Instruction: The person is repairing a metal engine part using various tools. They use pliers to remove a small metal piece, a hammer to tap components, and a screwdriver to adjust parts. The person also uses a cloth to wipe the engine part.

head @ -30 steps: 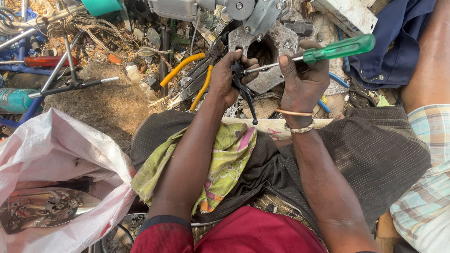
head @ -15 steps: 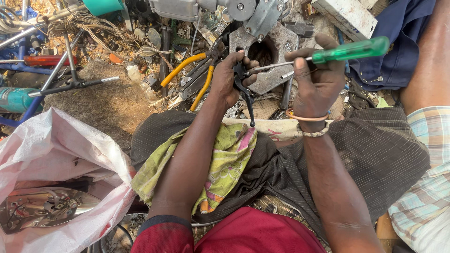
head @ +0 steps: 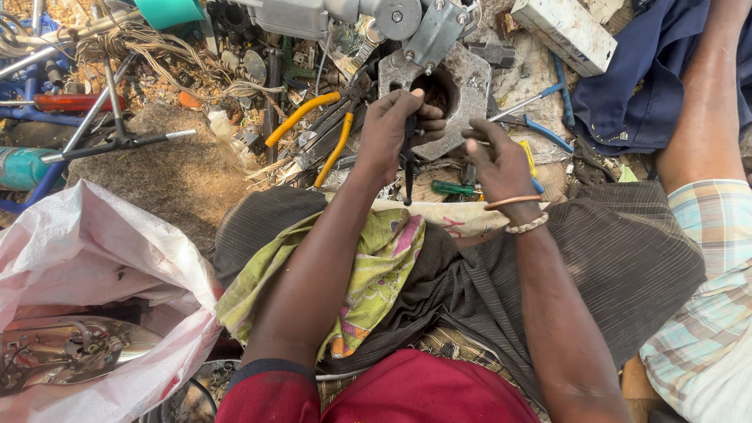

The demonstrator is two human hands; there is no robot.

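My left hand grips a small black part with thin black legs hanging down from it, in front of a grey metal housing with a round hole. To its right my right hand holds nothing; its fingers are spread and point toward the black part. Bangles sit on that wrist. A green-handled screwdriver lies on the ground just below and between both hands.
Yellow-handled pliers, blue-handled tools, wires and scrap metal cover the ground ahead. A white plastic sack holding a shiny metal piece lies at the left. Another person's leg and checked sleeve are at the right, beside blue cloth.
My right hand has let go of the green-handled screwdriver, which now lies on the ground. That hand has opened and dropped lower. My left hand keeps its grip on the black part.
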